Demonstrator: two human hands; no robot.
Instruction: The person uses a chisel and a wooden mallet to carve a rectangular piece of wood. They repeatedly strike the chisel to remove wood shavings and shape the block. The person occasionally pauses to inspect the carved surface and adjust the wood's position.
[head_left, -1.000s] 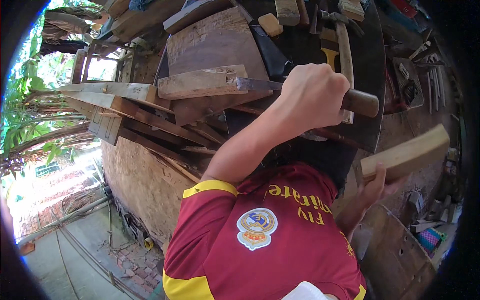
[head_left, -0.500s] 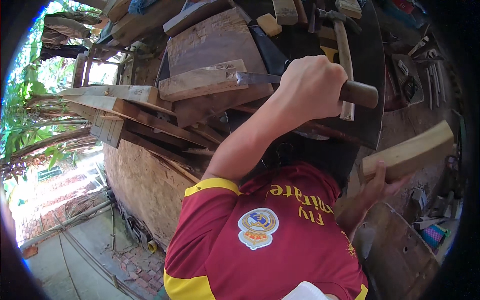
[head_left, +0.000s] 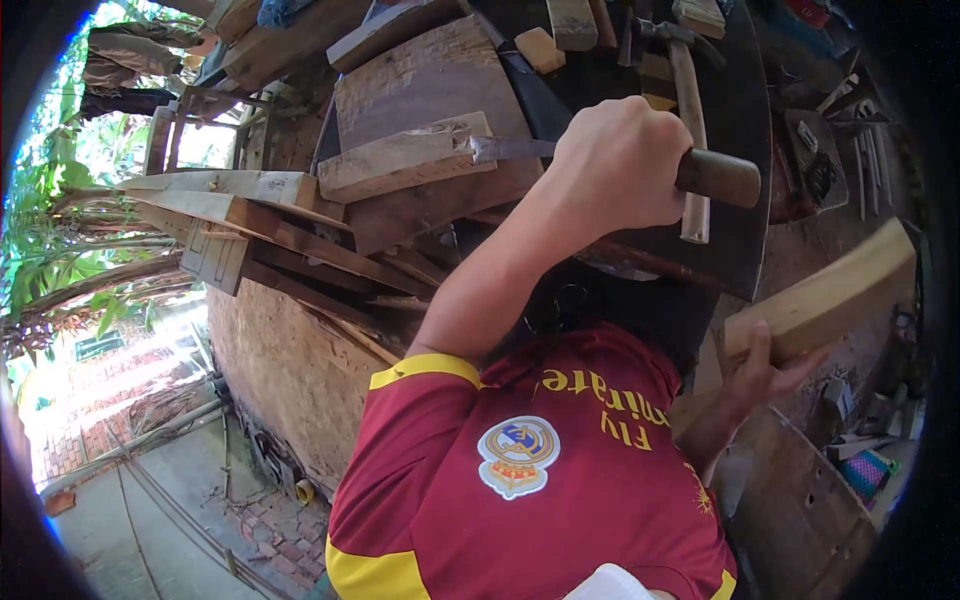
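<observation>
My left hand (head_left: 622, 160) is closed in a fist round a chisel (head_left: 720, 178); its dark cylindrical handle sticks out to the right of the fist. The metal blade runs left, its tip at a notch in the end of a pale wooden piece (head_left: 390, 165). That piece lies on a broad wooden board (head_left: 430, 85). At the right, my right hand (head_left: 765, 375) grips a thick wooden block (head_left: 820, 290) by its near end, with the far end raised. The block is apart from the chisel handle. Part of my right forearm is hidden by my shirt.
A hammer (head_left: 685, 120) with a wooden handle lies on the dark bench top (head_left: 735, 240), beyond my left hand. Small wood offcuts (head_left: 572, 22) lie at the far edge. Long timbers (head_left: 250, 215) are stacked at left. Tools and a basket (head_left: 815, 150) stand at the right.
The far end of the wooden block in my right hand has tilted up and slightly right. My left hand and the chisel have shifted only slightly.
</observation>
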